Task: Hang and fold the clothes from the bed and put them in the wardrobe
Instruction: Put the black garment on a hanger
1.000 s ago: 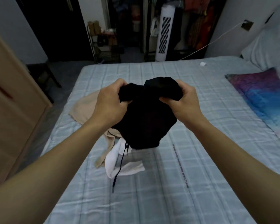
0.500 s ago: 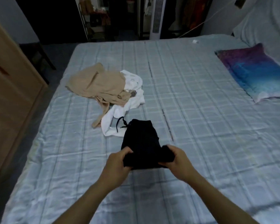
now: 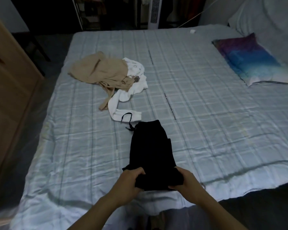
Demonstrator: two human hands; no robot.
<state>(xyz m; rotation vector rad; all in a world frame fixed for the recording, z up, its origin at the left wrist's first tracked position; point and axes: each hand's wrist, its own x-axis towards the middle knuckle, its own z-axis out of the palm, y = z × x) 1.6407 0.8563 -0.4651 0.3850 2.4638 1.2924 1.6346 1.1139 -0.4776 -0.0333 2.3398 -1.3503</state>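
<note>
Bedroom view from a head-worn camera, looking down over a wide bed with a pale blue checked sheet. Two bare forearms enter from the bottom centre of the frame. The left hand and the right hand each grip the near end of a black garment. Their fingers are curled and clamped on bunched cloth, the left hand at the left corner and the right hand at the right corner. The rest of the black garment lies flat on the sheet in the lower centre of the frame, reaching away from the hands as a long folded strip. At its far end a thin black drawstring loops out to the left and lies partly across a white sleeve.

That sleeve belongs to a white garment, crumpled at centre left of the frame. A beige garment is heaped against its left side and overlaps it, with one narrow strip trailing toward the bottom of the frame.

At the right edge, a purple and blue pillow rests on the bed. A small white object sits near the bed's far edge, too small to identify. A wooden panel fills the left edge of the frame. At top centre, a white tower fan stands beyond the bed, with dim hanging clothes beside it that are hard to make out.
</note>
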